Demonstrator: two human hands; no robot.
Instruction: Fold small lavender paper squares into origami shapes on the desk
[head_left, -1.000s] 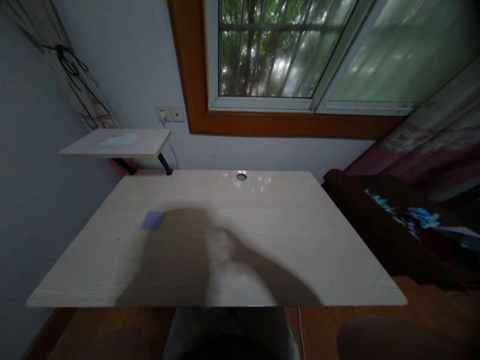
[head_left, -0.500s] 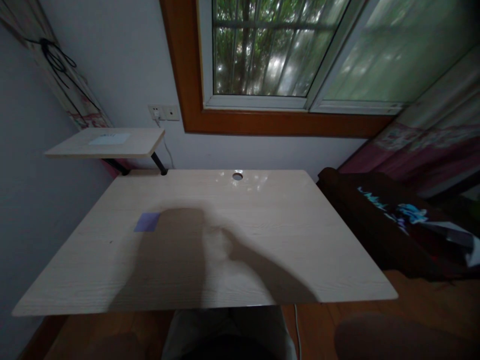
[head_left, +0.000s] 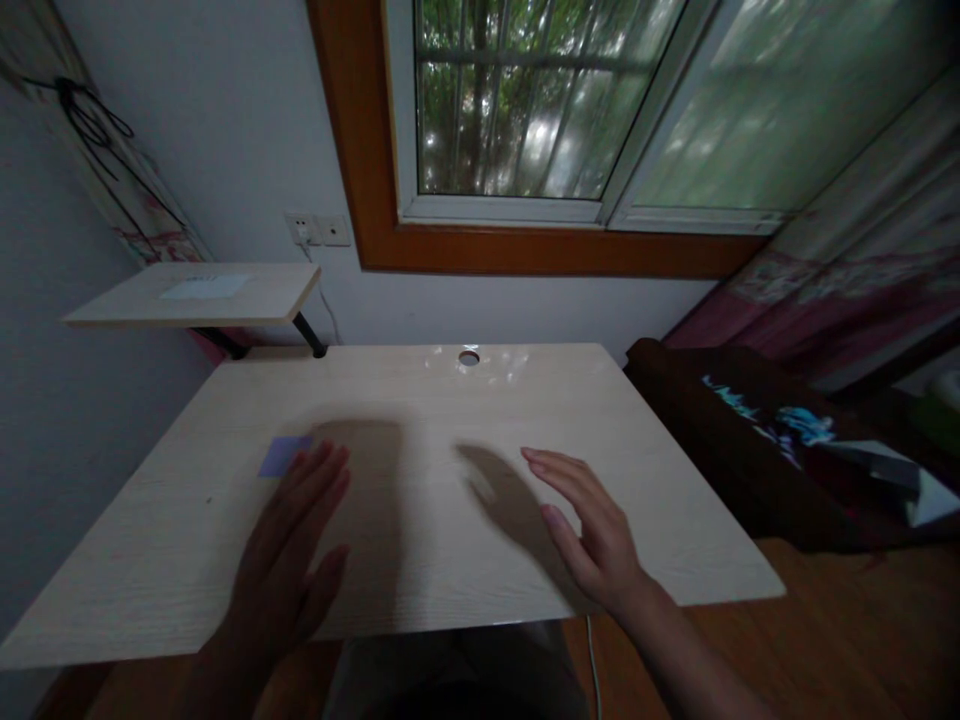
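My left hand [head_left: 289,550] is held over the left half of a pale wood-grain desk [head_left: 450,410], fingers stretched out and holding nothing. Its fingertips partly cover a small purple square [head_left: 277,457] lying flat on the desktop. Over the right half hovers my right hand [head_left: 589,525], fingers extended and thumb apart, also with nothing in it. Both hands cast shadows on the surface, and a wide gap lies between them.
A raised shelf [head_left: 262,295] on black legs stands at the desk's back left, with a pale sheet [head_left: 206,287] on it. A round cable hole [head_left: 469,358] sits near the back edge. Dark cloth [head_left: 697,450] lies beyond the right edge. A window [head_left: 517,120] is behind.
Both hands have come up into view over the desk from the lower edge, fingers spread. The camera view has shifted slightly. The purple square stays where it lay on the desk.
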